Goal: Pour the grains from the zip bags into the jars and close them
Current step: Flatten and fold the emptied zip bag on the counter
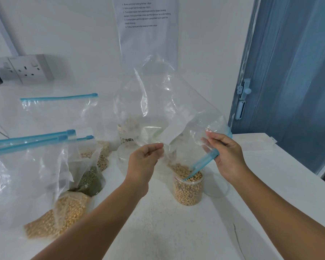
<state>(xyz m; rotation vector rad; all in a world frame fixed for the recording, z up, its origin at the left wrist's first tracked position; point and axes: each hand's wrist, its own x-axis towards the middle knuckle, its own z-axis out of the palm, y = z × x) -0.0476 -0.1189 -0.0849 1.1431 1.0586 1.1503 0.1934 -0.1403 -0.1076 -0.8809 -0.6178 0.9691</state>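
Both forearms reach in: left hand (145,156) pinches the upended clear plastic zip bag (163,106) by its wall, right hand (225,154) grips its blue zipper strip (202,163) over the bean-filled clear round jar (188,186). Film looks light, limp, slippery; hold near the stiffer zipper.

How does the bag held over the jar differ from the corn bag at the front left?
The held bag is upended, almost empty, mouth down in the jar; the corn bag stands on the counter, bottom full of yellow grain. The held bag is pinched by both hands, left and right; the corn bag is untouched. Both are clear with blue zips.
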